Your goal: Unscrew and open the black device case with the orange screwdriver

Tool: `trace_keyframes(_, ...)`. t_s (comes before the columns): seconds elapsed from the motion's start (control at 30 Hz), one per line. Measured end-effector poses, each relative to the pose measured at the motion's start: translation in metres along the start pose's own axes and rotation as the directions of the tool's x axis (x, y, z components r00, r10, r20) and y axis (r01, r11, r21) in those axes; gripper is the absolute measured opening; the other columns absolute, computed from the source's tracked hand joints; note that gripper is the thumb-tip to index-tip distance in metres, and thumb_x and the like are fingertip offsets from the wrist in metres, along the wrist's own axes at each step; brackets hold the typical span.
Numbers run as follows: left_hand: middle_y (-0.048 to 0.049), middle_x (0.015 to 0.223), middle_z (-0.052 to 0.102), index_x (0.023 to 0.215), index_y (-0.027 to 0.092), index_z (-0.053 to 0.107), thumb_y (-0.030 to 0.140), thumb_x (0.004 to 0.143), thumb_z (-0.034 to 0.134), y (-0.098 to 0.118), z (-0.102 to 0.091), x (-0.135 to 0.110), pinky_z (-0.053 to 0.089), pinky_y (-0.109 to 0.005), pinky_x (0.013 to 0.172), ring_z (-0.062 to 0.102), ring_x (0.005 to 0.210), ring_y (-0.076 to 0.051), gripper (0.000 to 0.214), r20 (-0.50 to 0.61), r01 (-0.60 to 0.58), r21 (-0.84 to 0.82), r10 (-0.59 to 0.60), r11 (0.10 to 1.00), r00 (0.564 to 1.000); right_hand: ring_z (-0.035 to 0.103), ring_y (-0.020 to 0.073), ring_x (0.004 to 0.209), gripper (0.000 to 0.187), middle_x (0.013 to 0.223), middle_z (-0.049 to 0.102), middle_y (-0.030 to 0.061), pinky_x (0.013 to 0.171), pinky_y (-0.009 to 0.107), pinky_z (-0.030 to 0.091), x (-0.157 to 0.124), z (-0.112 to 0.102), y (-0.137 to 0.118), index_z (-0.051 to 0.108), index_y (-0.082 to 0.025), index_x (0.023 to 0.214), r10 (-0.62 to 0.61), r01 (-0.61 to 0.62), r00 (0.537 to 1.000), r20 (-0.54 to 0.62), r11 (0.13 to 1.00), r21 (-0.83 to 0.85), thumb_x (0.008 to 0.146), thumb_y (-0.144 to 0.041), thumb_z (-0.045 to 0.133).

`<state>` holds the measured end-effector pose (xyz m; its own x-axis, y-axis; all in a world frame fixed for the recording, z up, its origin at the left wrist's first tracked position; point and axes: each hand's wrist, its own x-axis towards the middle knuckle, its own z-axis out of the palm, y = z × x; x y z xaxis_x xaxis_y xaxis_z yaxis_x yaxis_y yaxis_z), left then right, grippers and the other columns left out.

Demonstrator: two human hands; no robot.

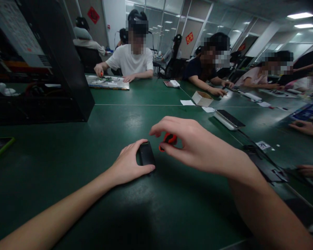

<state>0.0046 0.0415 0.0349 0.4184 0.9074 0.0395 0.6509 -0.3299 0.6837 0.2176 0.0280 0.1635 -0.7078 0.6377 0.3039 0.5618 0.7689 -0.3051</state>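
Note:
My left hand [130, 163] is closed around a small black rectangular device [147, 155], thumb along the near edge and fingers at the far edge. The device rests on the green tabletop [130, 118]. Just right of it and higher, my right hand [187, 144] is curled about a short red-and-black hand tool [170, 138], gripped between thumb and fingers. Much of the tool is hidden by the hand, so its exact kind is unclear. The tool and the black device are apart.
A large black cabinet [80, 83] stands at the left, with a green-edged flat item [1, 146] nearer me. To the right are a small open box [202, 98], a white device with a dark top [229, 119] and cables. Several co-workers sit across and beside the table.

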Motion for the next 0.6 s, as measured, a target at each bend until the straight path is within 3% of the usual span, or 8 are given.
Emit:
trace_keyframes(0.1,-0.0137,0.152,0.051,0.150,0.022,0.042,0.050,0.074,0.078,0.0012,0.0009,0.0003,0.037,-0.055,0.116,0.048,0.138,-0.039,0.089,-0.012,-0.005,-0.015,0.005,1.000,1.000,0.063,0.0186,0.100,0.033,0.112,0.066,0.0075,0.084,0.029,0.047,0.0000,-0.0019,-0.0024,0.063,-0.016,0.116,-0.022,0.020,0.999,0.043,0.999,0.043,0.085,-0.003,0.060)
trace_keyframes(0.3,-0.0136,0.145,0.056,0.148,0.024,0.044,0.049,0.072,0.078,0.0021,0.0028,0.0033,0.040,-0.058,0.112,0.050,0.135,-0.041,0.086,-0.023,0.011,-0.028,-0.012,1.000,1.000,0.063,0.0168,0.083,0.011,0.092,0.069,0.0042,0.073,0.028,0.044,0.0033,0.0000,-0.0038,0.067,-0.016,0.099,-0.006,0.006,1.000,0.009,1.000,0.005,0.091,-0.011,0.060)
trace_keyframes(0.5,-0.0151,0.150,0.052,0.149,0.023,0.043,0.051,0.071,0.079,0.0046,-0.0002,0.0015,0.037,-0.060,0.114,0.046,0.139,-0.043,0.090,0.002,0.034,-0.065,-0.034,0.997,0.999,0.065,0.0181,0.091,0.030,0.102,0.071,0.0061,0.080,0.030,0.048,0.0029,0.0033,-0.0042,0.064,-0.016,0.112,-0.055,0.055,0.998,-0.008,0.998,0.041,0.085,-0.004,0.056)
trace_keyframes(0.6,-0.0154,0.150,0.053,0.150,0.023,0.042,0.049,0.073,0.078,0.0046,-0.0005,-0.0005,0.038,-0.059,0.113,0.048,0.137,-0.041,0.088,-0.003,0.026,-0.088,-0.027,0.996,1.000,0.067,0.0184,0.090,0.034,0.105,0.071,0.0067,0.081,0.030,0.051,0.0019,0.0043,-0.0001,0.062,-0.016,0.116,-0.039,0.044,0.994,-0.099,0.998,0.044,0.084,-0.006,0.058)
